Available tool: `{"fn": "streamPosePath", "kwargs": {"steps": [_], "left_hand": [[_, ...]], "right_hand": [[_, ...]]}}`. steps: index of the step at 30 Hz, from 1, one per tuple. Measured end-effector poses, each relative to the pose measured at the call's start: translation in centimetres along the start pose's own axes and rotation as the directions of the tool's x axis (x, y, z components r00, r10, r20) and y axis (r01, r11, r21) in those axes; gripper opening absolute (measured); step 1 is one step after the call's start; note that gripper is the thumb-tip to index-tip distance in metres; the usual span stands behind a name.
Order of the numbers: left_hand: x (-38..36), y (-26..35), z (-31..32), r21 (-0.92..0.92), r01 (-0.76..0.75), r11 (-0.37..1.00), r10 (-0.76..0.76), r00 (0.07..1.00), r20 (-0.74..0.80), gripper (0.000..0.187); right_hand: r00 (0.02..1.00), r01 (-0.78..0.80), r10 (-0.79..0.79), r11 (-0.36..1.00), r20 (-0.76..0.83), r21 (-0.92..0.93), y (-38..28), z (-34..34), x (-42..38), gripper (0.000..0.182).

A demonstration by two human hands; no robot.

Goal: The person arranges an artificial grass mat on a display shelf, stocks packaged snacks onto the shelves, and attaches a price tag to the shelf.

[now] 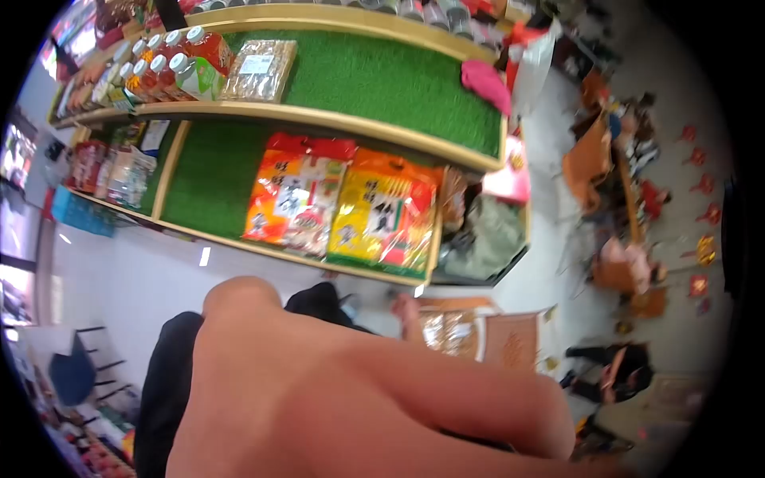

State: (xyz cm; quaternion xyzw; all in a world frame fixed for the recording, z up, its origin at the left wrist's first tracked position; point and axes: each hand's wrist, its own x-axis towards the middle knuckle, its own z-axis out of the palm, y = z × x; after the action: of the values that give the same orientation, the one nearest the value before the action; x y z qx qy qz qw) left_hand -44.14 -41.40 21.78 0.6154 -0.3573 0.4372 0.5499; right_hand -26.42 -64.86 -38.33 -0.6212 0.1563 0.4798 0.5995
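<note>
My left hand (295, 374) is very close to the camera and fills the lower middle, back of the hand showing. One bent finger reaches right; the fingertips are hidden, so its grip cannot be made out. Beyond it, small and partly covered, a hand that seems to be my right (407, 315) is at the left edge of an orange open box (456, 303) with clear-wrapped packs (450, 331). Its fingers are too unclear to read. Above, a red-and-white snack bag (295, 195) and a yellow snack bag (384, 213) lie side by side on the green-lined lower shelf (209, 175).
The upper shelf (374, 84) holds several bottles (171, 72), a wrapped pack (259, 72) and a pink cloth (486, 84). A grey-green bag (486, 239) sits at the shelf's right end. A blue chair (73, 370) stands lower left; people and tables are at right.
</note>
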Motion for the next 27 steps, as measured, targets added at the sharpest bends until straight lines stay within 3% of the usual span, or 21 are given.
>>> {"fn": "streamPosePath", "kwargs": {"steps": [1,2,5,9,11,13,14,17,19,21,24,27], "left_hand": [[0.1,0.1,1.5,-0.03,0.026,0.999,-0.025,0.999,0.033,0.044],[0.0,0.0,2.5,-0.058,0.042,0.997,-0.038,0.997,0.072,0.044],[0.2,-0.1,4.9,-0.139,0.086,0.987,-0.064,0.986,0.156,0.043],[0.2,0.1,6.3,-0.188,0.09,0.978,-0.055,0.981,0.184,0.042],[0.3,0.5,5.8,-0.177,0.096,0.98,-0.065,0.983,0.174,0.042],[0.2,0.9,4.6,-0.16,0.089,0.983,-0.064,0.985,0.159,0.041],[0.1,1.1,3.7,-0.153,0.082,0.985,-0.059,0.987,0.15,0.041],[-0.3,2.0,0.0,-0.134,0.075,0.988,-0.062,0.993,0.096,0.04],[-1.0,2.8,-3.0,-0.115,0.072,0.991,-0.066,0.996,0.056,0.04],[-1.9,3.5,-6.5,-0.101,0.073,0.992,-0.072,0.997,0.012,0.039],[-4.1,4.1,-13.0,-0.092,0.121,0.988,-0.128,0.989,-0.079,0.039],[-7.7,3.1,-21.4,-0.111,0.332,0.937,-0.349,0.912,-0.218,0.038]], "right_hand": [[0.998,-0.055,0.055,0.996,-0.005,0.073,1.6,-0.1,0.3,0.022],[0.994,-0.078,0.08,0.996,-0.071,0.032,2.2,0.5,-1.4,0.027],[0.97,-0.194,0.221,0.954,-0.1,0.228,6.5,-0.2,-4.1,0.028],[0.939,-0.163,0.278,0.877,-0.201,0.451,12.5,-3.9,-8.0,0.031],[0.887,-0.145,0.328,0.867,-0.325,0.477,14.8,-5.6,-10.8,0.034],[0.754,-0.261,0.557,0.741,-0.348,0.618,15.5,-6.6,-12.2,0.034],[0.756,-0.265,0.55,0.752,-0.354,0.603,15.6,-6.5,-12.3,0.034],[0.758,-0.267,0.498,0.827,-0.422,0.495,15.5,-6.1,-11.1,0.032],[0.864,-0.257,0.414,0.851,-0.285,0.458,16.4,-6.1,-6.0,0.03],[0.91,-0.189,0.318,0.889,-0.265,0.417,13.8,-3.3,-2.3,0.026],[0.963,0.093,-0.006,0.946,-0.269,0.311,6.0,5.0,1.2,0.01],[0.837,0.491,-0.364,0.829,-0.408,0.269,-8.1,20.4,-4.0,0.016]]}}
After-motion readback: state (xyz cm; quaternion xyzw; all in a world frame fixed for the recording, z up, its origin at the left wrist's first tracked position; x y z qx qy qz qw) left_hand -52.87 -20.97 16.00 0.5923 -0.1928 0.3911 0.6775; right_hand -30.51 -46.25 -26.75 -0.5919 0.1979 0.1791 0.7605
